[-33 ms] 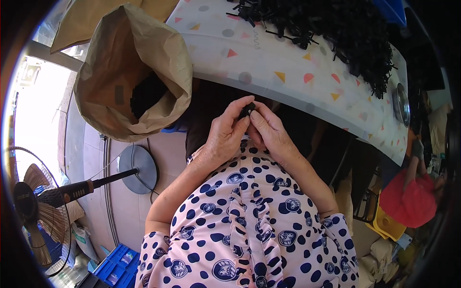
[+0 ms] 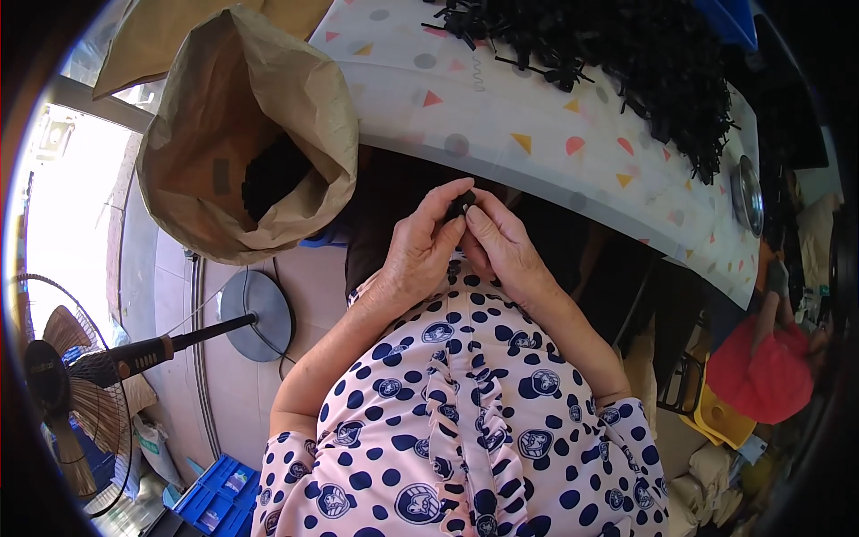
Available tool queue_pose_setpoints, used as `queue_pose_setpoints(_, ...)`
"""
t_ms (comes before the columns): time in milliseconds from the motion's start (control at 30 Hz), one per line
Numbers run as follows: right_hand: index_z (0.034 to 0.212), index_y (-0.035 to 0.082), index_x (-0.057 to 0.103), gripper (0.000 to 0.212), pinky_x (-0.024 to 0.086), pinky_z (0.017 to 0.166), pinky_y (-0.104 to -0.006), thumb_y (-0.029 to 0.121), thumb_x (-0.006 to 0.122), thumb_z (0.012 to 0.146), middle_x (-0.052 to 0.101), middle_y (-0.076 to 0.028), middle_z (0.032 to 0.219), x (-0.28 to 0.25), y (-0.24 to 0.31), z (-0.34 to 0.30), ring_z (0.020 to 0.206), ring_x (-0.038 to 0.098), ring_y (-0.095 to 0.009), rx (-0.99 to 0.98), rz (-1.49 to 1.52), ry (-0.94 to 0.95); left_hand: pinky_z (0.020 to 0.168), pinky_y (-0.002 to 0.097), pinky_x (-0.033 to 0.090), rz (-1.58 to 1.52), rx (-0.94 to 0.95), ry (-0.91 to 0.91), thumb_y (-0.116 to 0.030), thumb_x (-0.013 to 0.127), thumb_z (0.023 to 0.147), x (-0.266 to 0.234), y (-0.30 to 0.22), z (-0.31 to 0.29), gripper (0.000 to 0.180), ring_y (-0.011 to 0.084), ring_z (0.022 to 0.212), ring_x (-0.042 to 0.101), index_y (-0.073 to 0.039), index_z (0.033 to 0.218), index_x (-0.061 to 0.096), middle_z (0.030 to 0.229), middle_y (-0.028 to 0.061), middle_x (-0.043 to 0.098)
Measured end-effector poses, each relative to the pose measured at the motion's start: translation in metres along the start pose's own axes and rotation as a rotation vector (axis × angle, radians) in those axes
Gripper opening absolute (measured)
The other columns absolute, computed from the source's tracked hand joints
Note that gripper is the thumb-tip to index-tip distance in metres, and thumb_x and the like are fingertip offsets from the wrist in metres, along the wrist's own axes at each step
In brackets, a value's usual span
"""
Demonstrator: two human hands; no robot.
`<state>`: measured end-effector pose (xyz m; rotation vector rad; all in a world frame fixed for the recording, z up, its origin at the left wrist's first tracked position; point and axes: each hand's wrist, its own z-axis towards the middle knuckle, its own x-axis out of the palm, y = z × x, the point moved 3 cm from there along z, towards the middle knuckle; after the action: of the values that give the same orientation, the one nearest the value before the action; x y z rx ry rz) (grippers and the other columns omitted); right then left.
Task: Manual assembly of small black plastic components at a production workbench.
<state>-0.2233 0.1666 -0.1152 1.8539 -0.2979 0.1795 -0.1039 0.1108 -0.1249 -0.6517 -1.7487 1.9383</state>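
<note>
Both my hands meet in front of my chest, just short of the table edge. Pinched between them is a small black piece (image 2: pixel 462 205), mostly covered by fingers, so its exact kind does not show. My left hand (image 2: pixel 424 234) closes on it with thumb and fingers, and my right hand (image 2: pixel 504 237) presses its thumb to it from the other side. On the table beyond lies a heap of small black strip-like pieces (image 2: pixel 617 54). Left of my hands stands an open brown paper sack (image 2: pixel 309 116) with black material (image 2: pixel 273 177) inside.
The table (image 2: pixel 501 116) has a patterned cover, with a metal bowl (image 2: pixel 750 195) at its right end and a blue bin (image 2: pixel 729 20) behind. A fan (image 2: pixel 72 380) and blue crate (image 2: pixel 219 497) stand at left. Another person in red (image 2: pixel 761 371) is at right, by a yellow container (image 2: pixel 720 412).
</note>
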Motion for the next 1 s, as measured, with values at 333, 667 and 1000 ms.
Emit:
queue_pose_setpoints(333,0.125,0.006,0.046,0.034,0.027,0.041,-0.0173,0.029,0.043,0.101,0.042,0.007,0.063,-0.004,-0.008,0.005,0.047,0.034,-0.002,-0.010,0.051,-0.052,0.076,0.0233,0.047,0.024,0.009,-0.023,0.004,0.050,0.090,0.003,0.002,0.004,0.039,0.0126,0.085,0.058,-0.005,0.129,0.049,0.098,0.0108,0.064)
queue_pose_setpoints(667,0.118,0.004,0.052,0.024,0.039,0.056,-0.0182,0.017,0.044,0.100,0.050,0.003,0.075,-0.016,-0.014,0.019,0.063,0.045,-0.004,-0.028,-0.107,-0.015,0.079,0.0304,0.052,0.352,0.037,-0.061,0.009,0.051,0.084,0.007,-0.001,0.010,0.041,0.0278,0.093,0.065,-0.002,0.123,0.054,0.108,0.0176,0.064)
queue_pose_setpoints(1000,0.112,0.010,0.057,0.027,0.048,0.056,-0.0363,0.023,0.059,0.089,0.064,-0.009,0.071,-0.120,0.085,0.075,0.062,0.062,-0.026,-0.500,-1.505,-0.511,0.076,0.0252,0.050,0.722,0.241,-0.570,-0.004,0.053,0.090,-0.136,-0.050,0.022,0.033,0.0143,0.088,0.065,-0.005,0.123,0.054,0.098,0.0095,0.065)
